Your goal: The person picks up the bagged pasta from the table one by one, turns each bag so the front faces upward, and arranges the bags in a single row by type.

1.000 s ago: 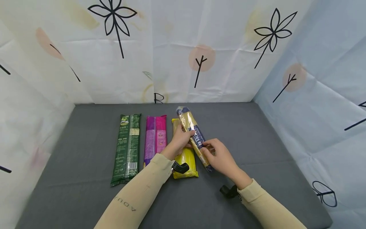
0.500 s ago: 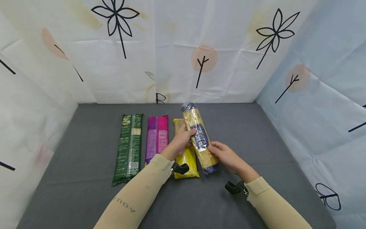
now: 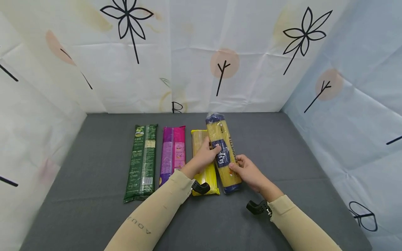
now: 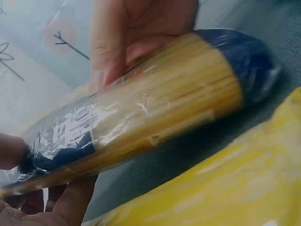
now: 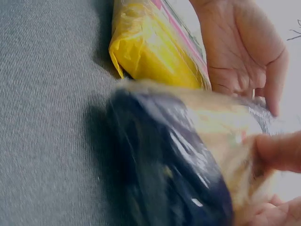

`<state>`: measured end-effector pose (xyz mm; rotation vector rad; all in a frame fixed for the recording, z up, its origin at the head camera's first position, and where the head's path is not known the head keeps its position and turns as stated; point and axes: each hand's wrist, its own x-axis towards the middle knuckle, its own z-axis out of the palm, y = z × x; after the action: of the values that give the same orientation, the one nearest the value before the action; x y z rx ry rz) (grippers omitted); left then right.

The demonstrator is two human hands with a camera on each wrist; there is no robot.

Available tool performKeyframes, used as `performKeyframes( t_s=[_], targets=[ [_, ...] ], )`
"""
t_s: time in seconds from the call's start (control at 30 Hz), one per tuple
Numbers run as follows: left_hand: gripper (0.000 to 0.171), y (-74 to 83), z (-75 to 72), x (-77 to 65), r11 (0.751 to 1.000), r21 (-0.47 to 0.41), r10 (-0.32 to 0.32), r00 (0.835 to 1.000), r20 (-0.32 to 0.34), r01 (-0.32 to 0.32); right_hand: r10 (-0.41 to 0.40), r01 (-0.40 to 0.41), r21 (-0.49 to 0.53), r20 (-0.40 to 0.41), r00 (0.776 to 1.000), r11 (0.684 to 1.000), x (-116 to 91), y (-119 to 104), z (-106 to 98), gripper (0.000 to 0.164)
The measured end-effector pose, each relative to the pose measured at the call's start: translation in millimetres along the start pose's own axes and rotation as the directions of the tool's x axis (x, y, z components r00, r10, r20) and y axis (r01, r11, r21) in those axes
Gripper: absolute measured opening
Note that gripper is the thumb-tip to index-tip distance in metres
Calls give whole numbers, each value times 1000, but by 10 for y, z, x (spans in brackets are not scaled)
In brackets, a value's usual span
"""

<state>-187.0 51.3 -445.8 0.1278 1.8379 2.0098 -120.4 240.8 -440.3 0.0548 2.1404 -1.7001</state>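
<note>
A clear pack of spaghetti (image 3: 218, 131) with dark blue ends and a blue label is held slightly tilted, right of the yellow spaghetti pack (image 3: 208, 177). My left hand (image 3: 202, 157) grips its left side, thumb over the label. Lower on the right side, my right hand (image 3: 252, 176) pinches it, thumb on the front face. In the left wrist view the spaghetti pack (image 4: 183, 77) runs between both hands. In the right wrist view its blue end (image 5: 164, 155) is close to the camera and blurred. The left forearm and hand cover part of the yellow pack.
A purple and pink pack (image 3: 172, 150) and a green pack (image 3: 141, 162) lie left of the yellow one, in a row on the grey cloth-covered table (image 3: 282, 150). Patterned white cloth (image 3: 194, 35) hangs behind and at both sides.
The clear spaghetti pack has turned from its narrow edge to show its broad label face, and has shifted slightly right. The right hand has re-gripped its right edge; the other packs stay put.
</note>
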Motion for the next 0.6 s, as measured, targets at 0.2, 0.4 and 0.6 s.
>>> performKeyframes(
  t_s=[0.2, 0.4, 0.6],
  targets=[
    [79, -157, 201, -53, 962, 258, 82, 996, 22, -85, 3, -2, 9, -130, 992, 1000, 9, 8, -68, 38],
    [87, -199, 448, -113, 865, 485, 89, 991, 104, -128, 29, -19, 42, -233, 972, 999, 56, 18, -161, 38],
    [93, -228, 571, -129, 783, 609, 50, 989, 142, -127, 27, -21, 23, -301, 953, 1000, 103, 56, -215, 35]
  ],
)
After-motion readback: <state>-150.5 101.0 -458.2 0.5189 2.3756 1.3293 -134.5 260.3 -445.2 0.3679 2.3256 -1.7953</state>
